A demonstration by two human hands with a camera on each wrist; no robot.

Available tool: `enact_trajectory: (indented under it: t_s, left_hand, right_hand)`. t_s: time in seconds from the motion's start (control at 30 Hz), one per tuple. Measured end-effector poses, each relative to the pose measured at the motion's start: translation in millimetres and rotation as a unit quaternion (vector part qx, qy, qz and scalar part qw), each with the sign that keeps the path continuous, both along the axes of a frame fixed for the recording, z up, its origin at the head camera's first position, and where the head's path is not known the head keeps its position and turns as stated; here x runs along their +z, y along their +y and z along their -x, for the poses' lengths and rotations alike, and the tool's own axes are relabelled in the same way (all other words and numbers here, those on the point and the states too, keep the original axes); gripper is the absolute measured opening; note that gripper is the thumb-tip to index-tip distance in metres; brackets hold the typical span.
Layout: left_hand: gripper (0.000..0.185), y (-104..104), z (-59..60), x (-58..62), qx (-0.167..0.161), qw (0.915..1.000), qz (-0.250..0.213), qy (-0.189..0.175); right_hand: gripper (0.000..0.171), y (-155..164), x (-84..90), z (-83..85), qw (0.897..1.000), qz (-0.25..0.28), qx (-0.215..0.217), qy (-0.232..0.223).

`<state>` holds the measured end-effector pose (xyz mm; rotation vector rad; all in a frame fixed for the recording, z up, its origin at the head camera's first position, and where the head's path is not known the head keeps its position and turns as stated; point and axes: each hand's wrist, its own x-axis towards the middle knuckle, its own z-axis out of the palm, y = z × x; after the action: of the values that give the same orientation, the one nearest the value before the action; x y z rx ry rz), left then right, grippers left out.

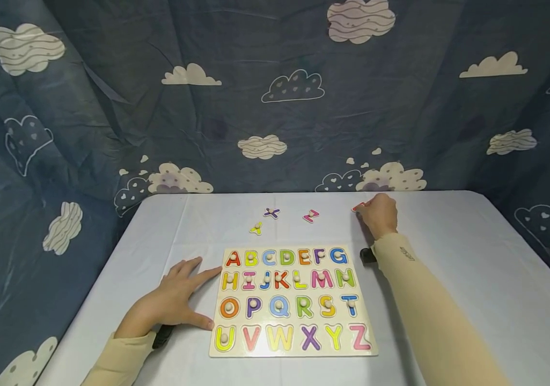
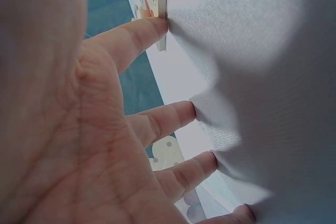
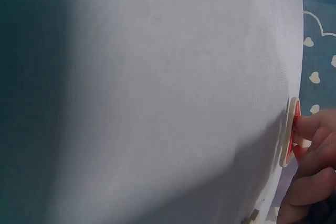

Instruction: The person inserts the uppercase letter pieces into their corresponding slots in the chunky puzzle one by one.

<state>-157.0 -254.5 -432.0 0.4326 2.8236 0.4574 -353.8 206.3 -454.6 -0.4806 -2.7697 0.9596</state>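
A wooden alphabet puzzle board (image 1: 293,354) lies on the white-covered table, with knobbed letters from A to U in its slots. The V, W, X, Y and Z slots in the bottom row show coloured shapes without knobs. My left hand (image 1: 170,297) rests with fingers spread at the board's left side, thumb and index finger at its edge. Beyond the board's far right corner, my right hand (image 1: 380,214) pinches a red letter piece (image 3: 290,135) near the table's back edge; the fingers hide much of its shape.
Behind the board lie a purple X piece (image 1: 271,213), a yellow Y piece (image 1: 256,229) and a pink Z piece (image 1: 310,216). A dark cloth with cloud prints (image 1: 294,128) hangs right behind the table (image 1: 448,241).
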Motion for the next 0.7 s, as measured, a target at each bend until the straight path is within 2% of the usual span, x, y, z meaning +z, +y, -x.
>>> enact_trajectory:
  t_s: [0.27, 0.4, 0.53, 0.7]
  left_hand:
    - [0.118, 0.3, -0.6, 1.5, -0.001, 1.0000, 0.000, 0.000]
    - [0.119, 1.2, -0.6, 3.0, 0.000, 1.0000, 0.002, 0.000]
    - [0.118, 1.6, -0.7, 3.5, 0.002, 1.0000, 0.002, -0.002]
    - [0.119, 0.6, -1.3, 3.5, 0.002, 1.0000, 0.005, -0.003]
  right_hand:
    - [0.019, 6.1, 7.6, -1.1, 0.998, 0.011, 0.068, -0.007]
    - [0.018, 10.2, 10.7, -5.5, 0.994, -0.003, 0.106, -0.008]
    - [0.018, 14.4, 9.0, -10.0, 0.990, -0.014, 0.136, -0.044]
    - [0.020, 18.1, 2.2, -10.4, 0.987, 0.007, 0.141, -0.082]
